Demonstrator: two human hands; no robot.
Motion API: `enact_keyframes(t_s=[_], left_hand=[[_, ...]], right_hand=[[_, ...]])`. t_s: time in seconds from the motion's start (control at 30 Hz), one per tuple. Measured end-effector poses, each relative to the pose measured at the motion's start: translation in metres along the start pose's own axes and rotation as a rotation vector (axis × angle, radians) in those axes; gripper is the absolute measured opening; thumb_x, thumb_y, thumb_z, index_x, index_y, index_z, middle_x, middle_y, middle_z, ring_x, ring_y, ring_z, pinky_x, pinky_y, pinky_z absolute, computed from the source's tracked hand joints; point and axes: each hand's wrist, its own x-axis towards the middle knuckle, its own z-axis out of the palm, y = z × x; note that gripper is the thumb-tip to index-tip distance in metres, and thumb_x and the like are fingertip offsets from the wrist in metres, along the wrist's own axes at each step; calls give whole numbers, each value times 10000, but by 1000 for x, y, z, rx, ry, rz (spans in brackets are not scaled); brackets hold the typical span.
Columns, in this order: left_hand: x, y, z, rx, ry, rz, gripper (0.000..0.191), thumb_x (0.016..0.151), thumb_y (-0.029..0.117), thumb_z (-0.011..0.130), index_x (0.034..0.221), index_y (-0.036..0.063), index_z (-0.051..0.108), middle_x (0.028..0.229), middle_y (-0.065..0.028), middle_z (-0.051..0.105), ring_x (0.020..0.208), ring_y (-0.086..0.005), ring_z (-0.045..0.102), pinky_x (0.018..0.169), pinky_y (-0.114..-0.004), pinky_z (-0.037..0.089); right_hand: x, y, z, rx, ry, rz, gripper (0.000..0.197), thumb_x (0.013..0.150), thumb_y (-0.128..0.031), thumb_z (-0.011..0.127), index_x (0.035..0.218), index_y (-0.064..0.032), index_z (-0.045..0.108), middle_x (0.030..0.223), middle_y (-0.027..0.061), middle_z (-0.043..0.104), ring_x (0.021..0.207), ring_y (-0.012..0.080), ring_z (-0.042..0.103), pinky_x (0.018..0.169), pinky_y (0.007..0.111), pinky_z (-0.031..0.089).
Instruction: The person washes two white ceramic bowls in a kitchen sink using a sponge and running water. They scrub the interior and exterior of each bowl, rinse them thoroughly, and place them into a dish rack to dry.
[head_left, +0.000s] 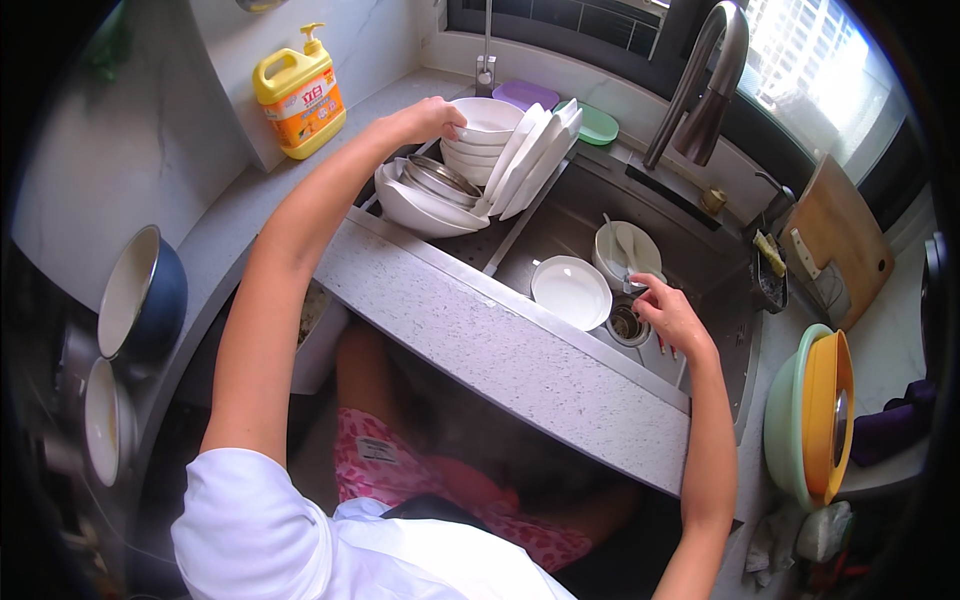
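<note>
My left hand (433, 120) grips the rim of a white bowl (491, 116) on top of a stack of white bowls (471, 159) at the sink's left end. White plates (536, 157) lean on edge right beside that stack. In front of it, larger white bowls (427, 202) sit nested with metal-rimmed dishes (442, 178). My right hand (670, 313) hovers over the sink drain (627, 324), fingers apart and holding nothing. Close to its fingertips is a white bowl (646, 241) with white spoons (627, 247) in it. A shallow white dish (571, 292) lies left of the drain.
A yellow dish-soap jug (301, 97) stands on the left counter, near a blue bowl (146, 296). The faucet (701, 112) arches over the sink's back. At right are a wooden cutting board (844, 232), a sponge caddy (771, 277) and a green basin (787, 420) with a yellow colander (825, 420).
</note>
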Motion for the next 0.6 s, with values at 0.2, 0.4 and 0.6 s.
enact_keyframes(t_s=[0.2, 0.4, 0.6], left_hand=[[6, 3, -2, 87, -83, -59, 146, 856, 80, 681, 981, 6, 696, 930, -202, 727, 919, -318, 714, 819, -388, 537], [5, 1, -6, 69, -121, -94, 216, 869, 133, 706, 1062, 36, 715, 956, -184, 738, 936, -318, 710, 850, -398, 532], [19, 49, -18, 301, -336, -162, 372, 906, 273, 691, 1204, 51, 679, 1101, -195, 720, 1037, -314, 693, 910, -411, 518]], right_hand=[[-6, -10, -4, -4, -7, 38, 439, 913, -92, 566, 1350, -59, 540, 876, 98, 683, 764, 165, 637, 719, 326, 527], [2, 5, 1, 3, 2, 17, 428, 917, -110, 569, 1344, -77, 550, 849, 98, 675, 734, 172, 618, 658, 339, 515], [-5, 5, -3, -13, -24, 44, 434, 915, -120, 569, 1346, -77, 548, 867, 105, 687, 764, 184, 637, 721, 347, 522]])
